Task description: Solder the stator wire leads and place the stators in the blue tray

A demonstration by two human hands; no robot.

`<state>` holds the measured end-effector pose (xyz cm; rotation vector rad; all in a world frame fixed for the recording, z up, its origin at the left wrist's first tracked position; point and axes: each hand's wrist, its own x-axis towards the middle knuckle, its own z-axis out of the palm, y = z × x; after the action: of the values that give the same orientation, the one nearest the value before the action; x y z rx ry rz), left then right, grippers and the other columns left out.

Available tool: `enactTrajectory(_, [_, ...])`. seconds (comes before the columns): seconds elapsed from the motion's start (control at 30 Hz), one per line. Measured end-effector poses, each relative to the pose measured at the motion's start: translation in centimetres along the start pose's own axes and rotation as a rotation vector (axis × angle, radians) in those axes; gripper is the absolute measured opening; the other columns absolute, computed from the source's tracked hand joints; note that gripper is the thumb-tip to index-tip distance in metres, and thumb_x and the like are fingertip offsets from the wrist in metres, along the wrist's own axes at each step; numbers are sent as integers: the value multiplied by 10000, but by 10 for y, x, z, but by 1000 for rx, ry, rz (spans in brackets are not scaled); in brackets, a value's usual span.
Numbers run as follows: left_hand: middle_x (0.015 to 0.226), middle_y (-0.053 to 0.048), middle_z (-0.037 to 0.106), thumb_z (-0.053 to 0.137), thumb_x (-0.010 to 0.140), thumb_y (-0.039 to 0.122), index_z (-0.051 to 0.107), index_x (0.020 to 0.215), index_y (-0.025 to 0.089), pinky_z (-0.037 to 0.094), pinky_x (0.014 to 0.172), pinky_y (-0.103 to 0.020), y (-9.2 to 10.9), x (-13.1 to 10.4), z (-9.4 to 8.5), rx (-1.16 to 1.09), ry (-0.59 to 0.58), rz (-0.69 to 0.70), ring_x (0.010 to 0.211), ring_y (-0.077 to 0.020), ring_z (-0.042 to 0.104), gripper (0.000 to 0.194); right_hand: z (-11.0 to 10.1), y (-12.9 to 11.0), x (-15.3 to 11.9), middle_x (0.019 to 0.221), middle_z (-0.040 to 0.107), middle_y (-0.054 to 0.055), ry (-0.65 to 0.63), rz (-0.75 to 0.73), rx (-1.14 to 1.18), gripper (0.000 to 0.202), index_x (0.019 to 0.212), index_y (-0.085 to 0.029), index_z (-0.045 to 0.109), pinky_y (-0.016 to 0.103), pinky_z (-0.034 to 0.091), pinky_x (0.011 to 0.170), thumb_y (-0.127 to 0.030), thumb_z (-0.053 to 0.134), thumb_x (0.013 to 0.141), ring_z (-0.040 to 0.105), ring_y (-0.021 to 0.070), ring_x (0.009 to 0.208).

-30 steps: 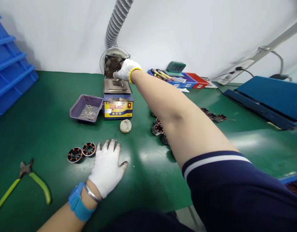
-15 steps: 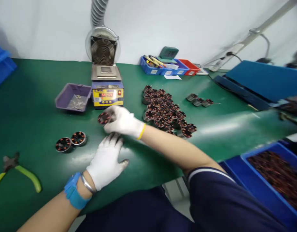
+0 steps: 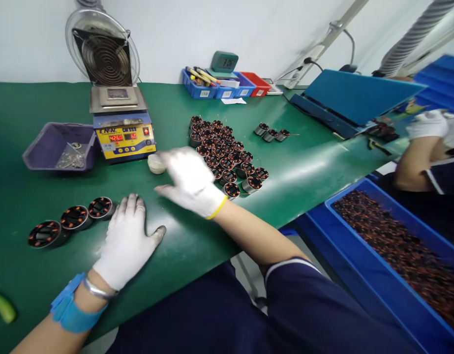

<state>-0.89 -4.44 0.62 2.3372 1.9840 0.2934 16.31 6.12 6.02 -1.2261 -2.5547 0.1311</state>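
Note:
Gloved in white, my left hand (image 3: 125, 241) lies flat on the green table with its fingers apart, its fingertips beside the nearest of three round copper-wound parts (image 3: 100, 208) standing in a row. My right hand (image 3: 188, 179), also gloved and blurred by motion, is over the table with thumb and fingers apart and nothing seen between them. Its fingertips are close to a small whitish round cup (image 3: 156, 164). To its right stands a large group of wound parts (image 3: 227, 162).
A yellow-and-blue heating unit (image 3: 127, 140) stands behind, beside a purple tray (image 3: 38, 147). Blue bins (image 3: 199, 91) and a red bin (image 3: 257, 84) line the wall. Three more wound parts (image 3: 271, 135) stand farther right. At the right is a co-worker's gloved hand (image 3: 428, 124).
The wound part that my right hand held now stands with the other two on the left. My right hand has opened and moved away. The view has turned right.

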Motion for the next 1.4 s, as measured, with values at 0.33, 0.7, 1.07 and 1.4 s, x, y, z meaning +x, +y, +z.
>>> enactTrajectory(0.33, [1503, -235, 525, 595, 847, 465, 549, 1352, 107, 394, 1160, -584, -1, 1, -9, -187, 34, -76, 1425, -423, 449, 620, 5, 51, -18, 1036, 734, 165, -11, 235, -442, 497, 1396, -97, 568, 579, 230, 1136, -145, 394, 934, 620, 316, 1044])
enactTrajectory(0.7, [1365, -132, 623, 584, 854, 337, 471, 1389, 201, 609, 813, -364, 13, 2, -27, -1684, -91, -520, 984, -213, 699, 564, -2, -36, -43, 1132, 735, 95, 14, -93, 513, 558, 1372, -205, 598, 419, 505, 1006, -278, 683, 826, 659, 262, 1076])
enactTrajectory(1.07, [895, -48, 702, 684, 807, 251, 623, 1239, 172, 488, 524, -255, 5, -7, -29, -1969, -275, -462, 592, -132, 597, 443, 1, -9, -23, 925, 746, 64, -86, 200, 1136, 235, 877, -168, 727, 353, 556, 855, -395, 685, 838, 709, 223, 954])
enactTrajectory(1.4, [557, 8, 535, 640, 845, 521, 538, 559, 188, 453, 462, -237, 13, -3, -29, -2073, -83, -671, 488, -120, 525, 451, -54, -39, -49, 890, 711, 5, 234, -517, 346, 55, 949, -217, 588, 522, 324, 1244, -205, 628, 913, 666, 188, 1121])
